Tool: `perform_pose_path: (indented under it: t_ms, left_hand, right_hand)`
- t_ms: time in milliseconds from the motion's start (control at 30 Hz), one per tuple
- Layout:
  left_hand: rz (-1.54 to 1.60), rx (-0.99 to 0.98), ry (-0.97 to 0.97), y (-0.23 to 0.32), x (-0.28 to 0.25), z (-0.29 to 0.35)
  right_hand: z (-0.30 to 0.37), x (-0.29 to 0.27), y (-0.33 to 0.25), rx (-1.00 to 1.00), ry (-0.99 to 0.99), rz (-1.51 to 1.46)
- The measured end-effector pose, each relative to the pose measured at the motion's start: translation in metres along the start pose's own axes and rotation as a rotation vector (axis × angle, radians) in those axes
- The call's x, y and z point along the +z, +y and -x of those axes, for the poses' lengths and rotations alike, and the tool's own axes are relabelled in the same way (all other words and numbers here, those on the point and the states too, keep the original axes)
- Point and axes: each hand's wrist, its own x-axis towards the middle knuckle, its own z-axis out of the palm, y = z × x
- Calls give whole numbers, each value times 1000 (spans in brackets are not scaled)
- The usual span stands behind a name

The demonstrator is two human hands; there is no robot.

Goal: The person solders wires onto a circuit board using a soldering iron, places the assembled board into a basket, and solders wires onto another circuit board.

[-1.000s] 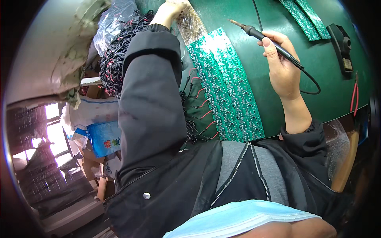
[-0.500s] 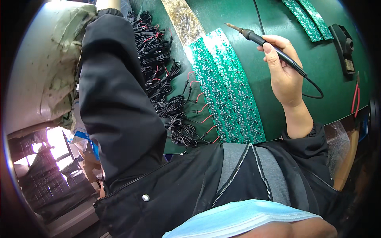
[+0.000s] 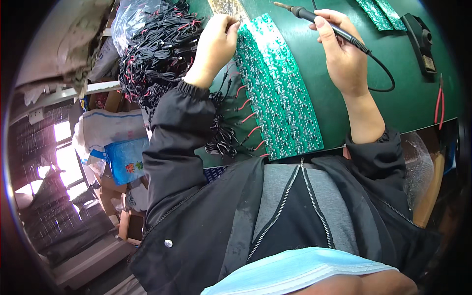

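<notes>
My right hand point(image 3: 346, 64) grips a black soldering iron point(image 3: 306, 13) like a pen, its tip pointing to the upper left above the table. At the upper left corner of a panel of green circuit boards point(image 3: 282, 93), my left hand point(image 3: 216, 46) has thumb and fingers pinched together. What they hold, if anything, is too small to make out. Short red wires point(image 3: 249, 117) run from the panel's left edge to black cables point(image 3: 221, 140) beside it. A flat, stained brownish strip point(image 3: 227, 7) lies beyond the panel, next to my left fingertips.
A large heap of black cables point(image 3: 157, 54) lies left of my left hand. On the right of the green table point(image 3: 334, 118) are a black soldering iron stand point(image 3: 420, 46), a red-handled tool point(image 3: 439, 103) and more green boards point(image 3: 381, 14). Bags and boxes crowd the left side.
My left hand has come back from the far left, out of view, to the panel's upper left corner. My right hand still holds the soldering iron. The view has shifted slightly.
</notes>
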Motion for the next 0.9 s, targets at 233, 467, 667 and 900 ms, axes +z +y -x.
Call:
perform_pose_path:
  t_ms: [233, 467, 667, 900]
  left_hand:
    - [-63, 131, -15, -12, 11, -2]
    - [-31, 35, -13, -8, -6, 6]
    - [-173, 221, 132, -15, -43, 6]
    - [-463, 94, 58, -5, -120, 78]
  right_hand:
    - [1, 5, -18, -17, 31, 88]
    - [1, 1, -17, -24, 37, 98]
    - [-5, 4, -13, -71, 19, 71]
    - [0, 10, -13, -58, 12, -8]
